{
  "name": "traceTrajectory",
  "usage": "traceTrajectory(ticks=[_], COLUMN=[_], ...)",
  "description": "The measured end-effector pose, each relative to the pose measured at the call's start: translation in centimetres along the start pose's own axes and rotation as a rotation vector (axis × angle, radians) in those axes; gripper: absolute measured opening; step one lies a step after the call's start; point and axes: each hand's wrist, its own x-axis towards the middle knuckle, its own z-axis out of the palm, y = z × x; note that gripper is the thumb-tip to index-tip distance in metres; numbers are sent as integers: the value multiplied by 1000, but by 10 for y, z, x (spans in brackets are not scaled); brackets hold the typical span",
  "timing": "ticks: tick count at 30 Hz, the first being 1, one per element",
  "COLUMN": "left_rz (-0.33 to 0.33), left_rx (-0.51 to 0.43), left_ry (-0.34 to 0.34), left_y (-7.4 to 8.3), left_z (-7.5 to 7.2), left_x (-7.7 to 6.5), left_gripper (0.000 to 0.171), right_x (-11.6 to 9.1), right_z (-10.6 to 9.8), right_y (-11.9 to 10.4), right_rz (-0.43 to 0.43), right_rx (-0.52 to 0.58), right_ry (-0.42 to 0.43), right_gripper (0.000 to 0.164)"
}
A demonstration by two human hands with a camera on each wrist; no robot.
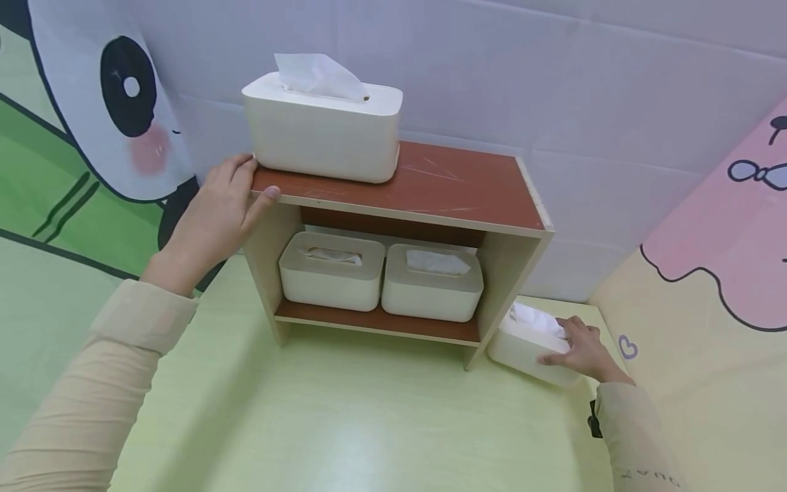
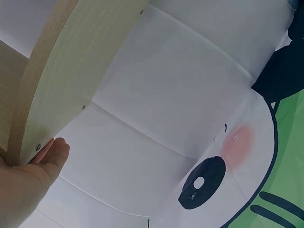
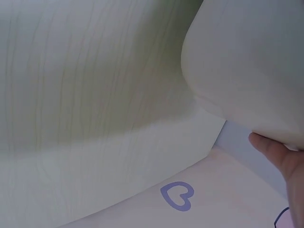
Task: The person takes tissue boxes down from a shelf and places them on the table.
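My left hand (image 1: pixel 216 212) grips the top left corner of a small wooden shelf (image 1: pixel 455 188), thumb over the front edge. In the left wrist view, fingers (image 2: pixel 58 154) bend around the shelf's side panel (image 2: pixel 71 61). To the right of the shelf, my right hand (image 1: pixel 584 352) holds a white tissue box (image 1: pixel 529 348) across its top, thumb on the near side. The right wrist view shows the thumb (image 3: pixel 268 145) against that tissue box (image 3: pixel 247 66). Whether the box's base touches the table is unclear.
One tissue box (image 1: pixel 322 140) stands on the shelf top, overlapping its left part. Inside, two more, a left tissue box (image 1: pixel 332 287) and a right tissue box (image 1: pixel 433 297), sit side by side. Printed cloth walls (image 1: pixel 430 75) surround the pale table (image 1: pixel 344 410). A black clip (image 1: pixel 594 420) is at right.
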Motion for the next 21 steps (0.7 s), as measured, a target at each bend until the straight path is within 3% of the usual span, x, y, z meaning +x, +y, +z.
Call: traceTrajectory(ticks=[21], left_rz=[21], left_rx=[-9], left_ry=[23], left_y=[2], left_z=[3], left_x=[2], left_gripper=[66], right_x=[-3], right_z=[7], right_y=[15], right_rz=[-22], right_rx=[59], right_ry=[0], right_gripper=[95])
